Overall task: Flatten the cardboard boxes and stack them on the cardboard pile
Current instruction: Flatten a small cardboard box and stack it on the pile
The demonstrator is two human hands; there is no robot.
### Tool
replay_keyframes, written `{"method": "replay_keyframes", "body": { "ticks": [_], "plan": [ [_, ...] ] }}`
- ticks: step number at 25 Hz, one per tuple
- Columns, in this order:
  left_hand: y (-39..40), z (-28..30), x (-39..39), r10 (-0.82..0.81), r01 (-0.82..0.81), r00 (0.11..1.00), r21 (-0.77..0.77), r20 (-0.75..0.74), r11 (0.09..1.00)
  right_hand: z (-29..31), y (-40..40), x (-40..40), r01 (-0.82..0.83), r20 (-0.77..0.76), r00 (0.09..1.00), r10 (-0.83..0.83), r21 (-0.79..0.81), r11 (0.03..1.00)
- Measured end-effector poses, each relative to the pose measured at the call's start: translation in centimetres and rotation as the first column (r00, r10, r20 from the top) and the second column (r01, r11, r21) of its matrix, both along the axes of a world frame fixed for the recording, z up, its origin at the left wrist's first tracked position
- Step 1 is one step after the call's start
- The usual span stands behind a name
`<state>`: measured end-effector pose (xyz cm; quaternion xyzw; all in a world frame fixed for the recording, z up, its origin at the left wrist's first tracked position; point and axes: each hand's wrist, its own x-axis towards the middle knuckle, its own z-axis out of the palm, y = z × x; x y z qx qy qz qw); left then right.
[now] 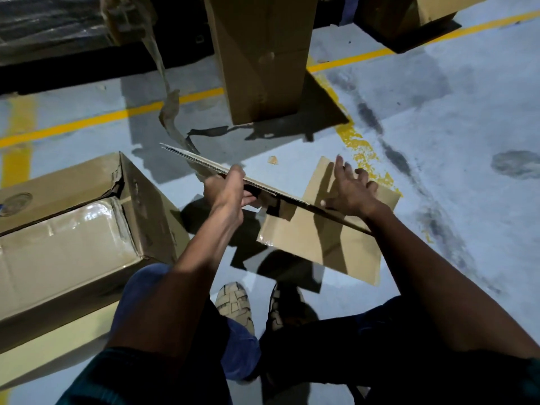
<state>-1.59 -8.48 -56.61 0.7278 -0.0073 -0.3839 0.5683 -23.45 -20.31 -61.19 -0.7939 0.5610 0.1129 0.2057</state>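
A flattened cardboard box (330, 244) hangs in the air in front of me, above the floor, seen nearly edge-on along its top. My left hand (230, 190) grips its upper edge near the middle, fingers curled under the board. My right hand (350, 190) rests against the board's right part with fingers spread and straight. A lower flap of the board hangs down toward my feet.
A large closed box (73, 238) with shiny tape lies on the floor at my left. A tall upright box (263, 59) stands ahead, a strip of torn tape (169, 112) beside it. Another box (420, 16) sits at the top right. Yellow lines cross the grey floor.
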Motion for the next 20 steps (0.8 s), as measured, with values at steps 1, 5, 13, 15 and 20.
{"method": "replay_keyframes", "body": {
  "ticks": [1,5,13,15,20],
  "plan": [
    [0.1,0.3,-0.2,-0.015,0.015,1.0,-0.008,0.017,1.0,-0.1,-0.2,-0.6,0.073,0.036,0.997,-0.074,0.01,0.997],
    [0.2,0.7,-0.5,-0.057,0.055,0.993,0.021,0.1,0.998,0.0,-0.2,-2.2,0.243,0.167,0.951,-0.262,0.127,0.962],
    [-0.1,0.7,-0.3,-0.095,0.086,0.98,0.058,0.174,0.995,-0.7,-1.0,-2.0,0.226,0.238,0.944,-0.229,0.04,0.973],
    [-0.1,0.6,-0.2,-0.076,0.07,0.986,0.049,0.151,0.996,0.2,-1.2,-1.6,0.152,0.223,0.964,-0.147,-0.006,0.988],
    [-0.1,0.3,0.1,0.011,-0.012,0.999,0.022,0.048,1.0,2.2,-0.8,-0.5,-0.004,0.351,0.936,0.018,-0.041,0.999]
  ]
}}
